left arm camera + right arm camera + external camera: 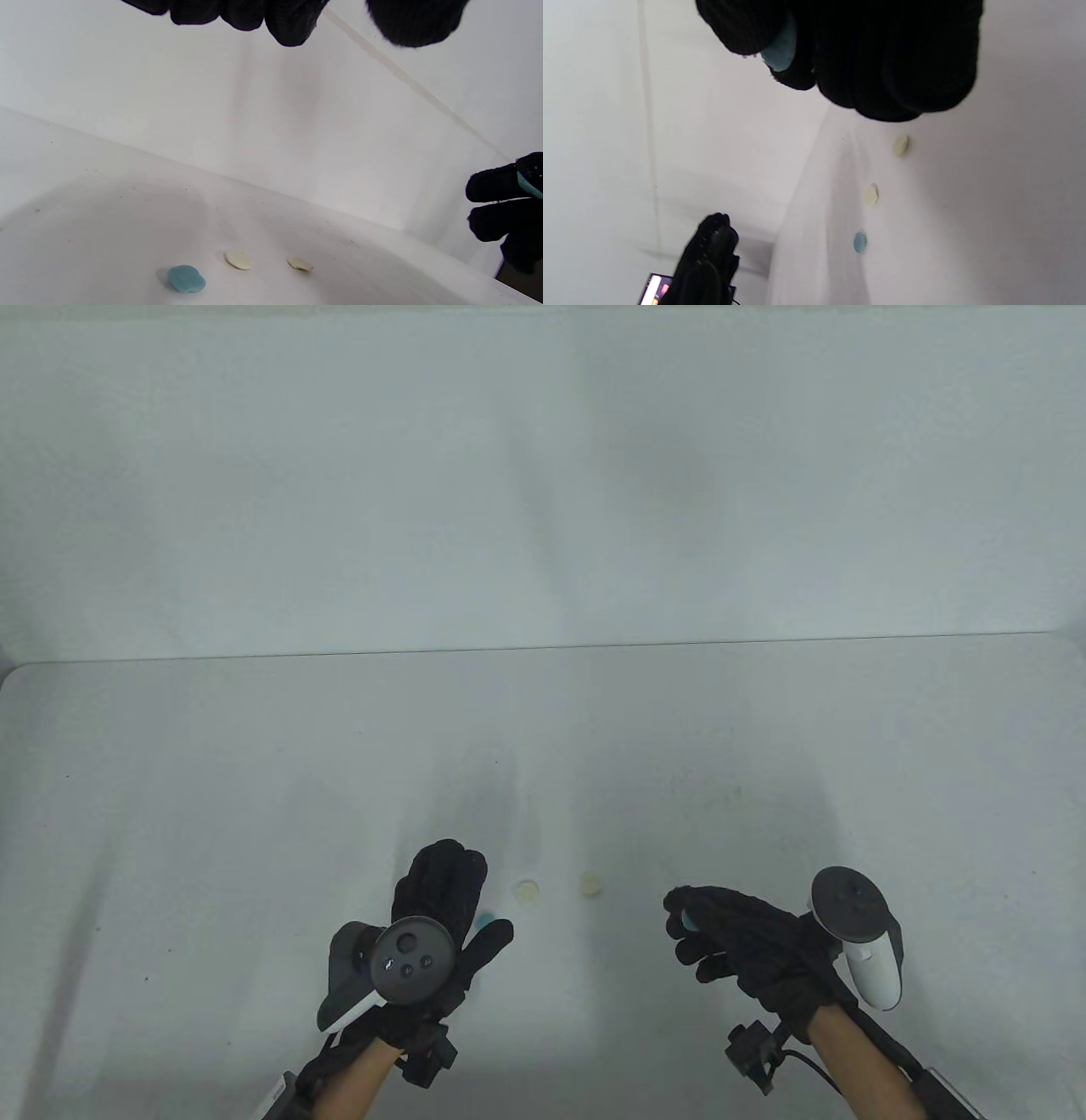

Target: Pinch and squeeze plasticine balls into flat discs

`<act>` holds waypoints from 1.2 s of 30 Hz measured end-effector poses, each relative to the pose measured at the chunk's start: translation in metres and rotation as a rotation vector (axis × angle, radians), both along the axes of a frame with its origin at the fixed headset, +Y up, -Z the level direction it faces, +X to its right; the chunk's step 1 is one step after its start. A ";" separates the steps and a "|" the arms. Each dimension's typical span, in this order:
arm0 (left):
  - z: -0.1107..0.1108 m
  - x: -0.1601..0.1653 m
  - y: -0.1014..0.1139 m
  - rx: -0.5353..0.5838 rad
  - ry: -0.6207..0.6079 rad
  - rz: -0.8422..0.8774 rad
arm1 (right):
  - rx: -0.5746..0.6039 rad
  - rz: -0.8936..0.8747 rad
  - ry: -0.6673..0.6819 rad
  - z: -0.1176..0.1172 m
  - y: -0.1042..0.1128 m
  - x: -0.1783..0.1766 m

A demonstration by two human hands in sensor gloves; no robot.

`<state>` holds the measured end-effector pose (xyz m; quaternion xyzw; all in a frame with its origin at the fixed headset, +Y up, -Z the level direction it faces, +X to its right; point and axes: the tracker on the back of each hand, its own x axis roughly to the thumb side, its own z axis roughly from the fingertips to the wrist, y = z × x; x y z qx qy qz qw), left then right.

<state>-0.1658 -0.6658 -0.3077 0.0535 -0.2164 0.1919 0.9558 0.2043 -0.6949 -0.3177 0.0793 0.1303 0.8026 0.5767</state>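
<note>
- Right now your right hand (738, 937) pinches a blue plasticine piece (781, 48) between thumb and fingers, held above the table (212, 814).
- It should be soft and light, likely a little tacky on the glove; take it by its flat faces, not the thin rim.
- Your left hand (441, 899) hangs with fingers spread and holds nothing.
- Just beyond that hand lie a flattened blue disc (186, 278), then two cream discs (238, 259) (300, 264) in a row, thin with uneven edges.
</note>
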 end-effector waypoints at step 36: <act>0.000 -0.002 0.001 0.003 -0.004 0.023 | 0.005 0.652 -0.048 -0.079 -0.046 -0.059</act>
